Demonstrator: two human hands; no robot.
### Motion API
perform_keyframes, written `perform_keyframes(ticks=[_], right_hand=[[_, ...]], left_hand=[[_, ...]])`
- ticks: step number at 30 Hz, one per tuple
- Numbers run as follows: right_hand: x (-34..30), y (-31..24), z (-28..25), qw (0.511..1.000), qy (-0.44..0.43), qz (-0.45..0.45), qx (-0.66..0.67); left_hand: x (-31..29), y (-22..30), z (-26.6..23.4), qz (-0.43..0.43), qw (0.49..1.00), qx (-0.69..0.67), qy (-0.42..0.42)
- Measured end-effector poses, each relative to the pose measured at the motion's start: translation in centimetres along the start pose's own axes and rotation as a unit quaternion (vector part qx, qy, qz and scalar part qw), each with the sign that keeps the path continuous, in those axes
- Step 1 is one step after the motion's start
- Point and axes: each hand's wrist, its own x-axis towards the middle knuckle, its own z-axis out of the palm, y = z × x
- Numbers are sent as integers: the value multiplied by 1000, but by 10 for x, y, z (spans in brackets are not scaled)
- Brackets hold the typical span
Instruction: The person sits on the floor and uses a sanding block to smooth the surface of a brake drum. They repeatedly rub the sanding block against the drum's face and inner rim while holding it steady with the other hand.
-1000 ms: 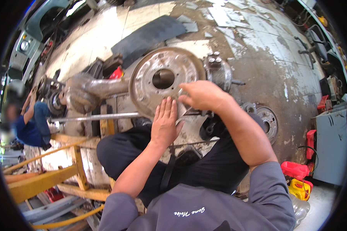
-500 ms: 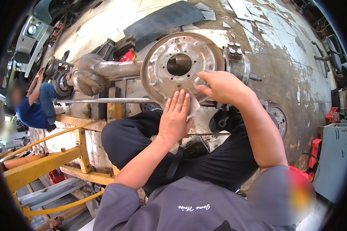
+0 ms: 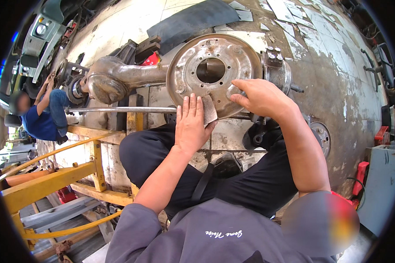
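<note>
A large round backing plate (image 3: 245, 57) of bare, rust-stained metal stands before me on an axle housing (image 3: 147, 74). Against its lower rim lies my left hand (image 3: 191, 125), fingers straight and side by side. A small greyish piece of sandpaper (image 3: 210, 111) is held under it, jutting out between fingers and thumb. My right hand (image 3: 265, 98) rests at the plate's right edge, thumb apart from the fingers. Its fingertips reach over the plate's face, and nothing shows in its grasp.
Left of me runs a yellow metal frame (image 3: 52, 184). A long rod (image 3: 127, 109) crosses behind my left hand. Farther left a co-worker in a blue shirt (image 3: 38, 125) crouches by the axle's other end. A dark curved sheet (image 3: 193, 24) lies beyond; a grey cabinet (image 3: 379, 184) stands right.
My left hand has slid a little left along the plate's lower rim with the sandpaper, and more of the sheet shows. My right hand stays at the plate's edge. The view has shifted slightly.
</note>
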Motion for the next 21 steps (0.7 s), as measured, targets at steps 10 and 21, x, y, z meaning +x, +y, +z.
perform_keyframes(ticks=[10, 21], right_hand=[[0, -3, 0, 1000, -5, 9, 2], [0, 0, 8, 1000, 0, -1, -17]], left_hand=[[-14, 25, -11, 55, 998, -28, 8], [-14, 27, -2, 90, 993, -82, 8]])
